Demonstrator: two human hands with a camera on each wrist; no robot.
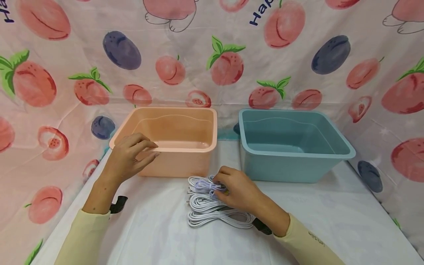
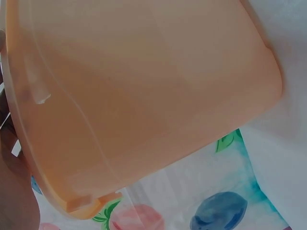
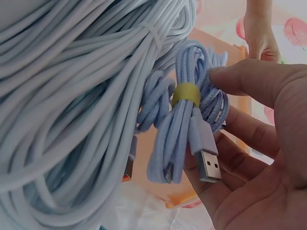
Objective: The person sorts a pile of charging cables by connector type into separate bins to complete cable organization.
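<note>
A lilac braided USB cable, coiled and bound with a yellow band, is between the thumb and fingers of my right hand. Its metal plug shows in the right wrist view. The hand grips it at the top of a pile of bundled white cables on the table, with another lilac coil beside it. My left hand hovers at the front left rim of the orange bin, its fingers loosely bent and holding nothing. Only part of that hand shows at the edge of the left wrist view.
To the right of the orange bin stands a blue-green bin, with a gap between them. Both sit towards the back of a table with a white cloth. Behind them hangs a fruit-printed curtain, which also runs along both sides.
</note>
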